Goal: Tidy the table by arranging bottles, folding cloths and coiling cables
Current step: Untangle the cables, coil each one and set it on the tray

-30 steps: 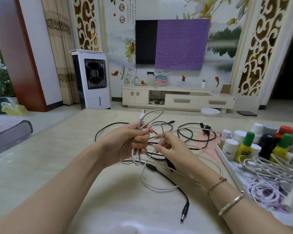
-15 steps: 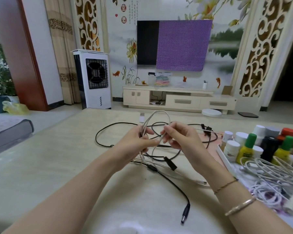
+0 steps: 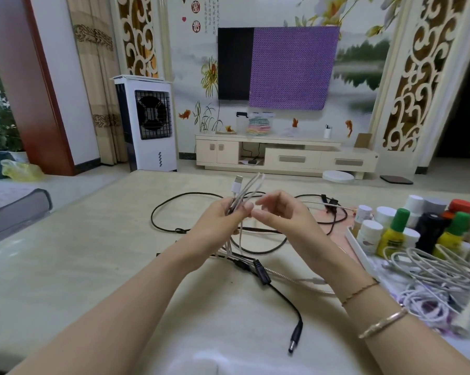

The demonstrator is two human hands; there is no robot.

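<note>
My left hand [image 3: 219,226] grips a white USB cable [image 3: 246,186] folded into a narrow bundle. Its plug and loop ends stick up above my fingers, and the strands hang below my palm. The cable's braided tail [image 3: 296,280] trails right across the table. My right hand [image 3: 282,215] is just right of the left, fingers loosely extended, fingertips touching the bundle beside my left fingers. I see no strand pinched in it. A black cable [image 3: 174,197] lies in loose loops on the table behind my hands, and its barrel plug [image 3: 295,338] points toward me.
A white tray [image 3: 359,249] at the right holds several bottles [image 3: 392,235] with green, white and red caps, plus a heap of white cables [image 3: 431,269]. A pink cloth [image 3: 336,236] lies beside the tray. The table's far edge faces a TV cabinet [image 3: 290,158].
The wide white loops have been drawn into a tight bundle in my left hand. My right hand rose to meet the left and loosened its pinch on the cable.
</note>
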